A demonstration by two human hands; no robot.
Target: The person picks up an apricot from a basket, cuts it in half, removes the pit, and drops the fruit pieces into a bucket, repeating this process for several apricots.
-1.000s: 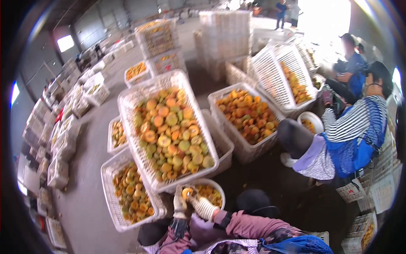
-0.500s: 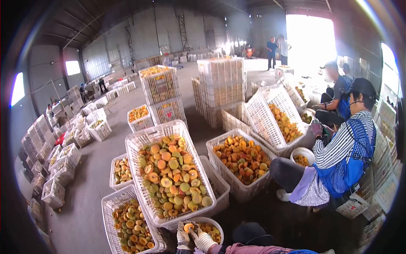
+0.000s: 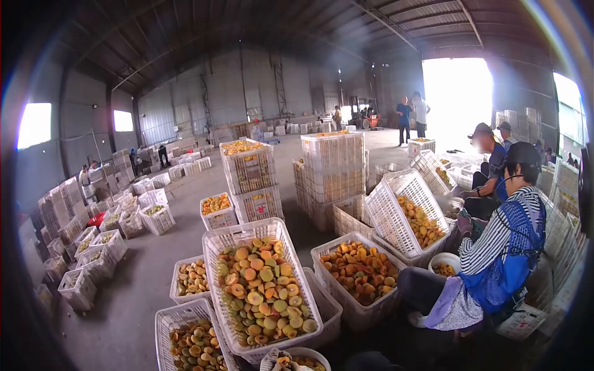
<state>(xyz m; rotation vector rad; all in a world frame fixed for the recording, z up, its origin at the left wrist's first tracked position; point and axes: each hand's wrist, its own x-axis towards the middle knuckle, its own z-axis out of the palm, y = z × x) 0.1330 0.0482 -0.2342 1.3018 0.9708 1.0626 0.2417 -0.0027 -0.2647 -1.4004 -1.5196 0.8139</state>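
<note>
At the bottom edge, my left hand (image 3: 271,360), in a whitish glove, is closed around a small orange fruit (image 3: 283,360). My right hand (image 3: 296,366), in a striped glove, is closed beside the fruit; the frame edge cuts off most of it, and what it grips cannot be made out. Just right of the hands is a white bucket (image 3: 318,357) with orange fruit pieces. Directly beyond them, a tilted white crate (image 3: 317,297) holds orange and green fruit. Left of it, a lower crate (image 3: 162,337) holds halved fruit.
A crate of orange halves (image 3: 322,267) stands right of centre. Beside it a seated person in a striped top (image 3: 495,235) works near a small bucket (image 3: 433,266). Stacked crates (image 3: 334,170) rise behind. More crates line the left floor; two people (image 3: 403,120) stand by the bright doorway.
The view has tilted upward, so the crates and my hands sit lower in the picture. My hands are now mostly cut off by the bottom edge.
</note>
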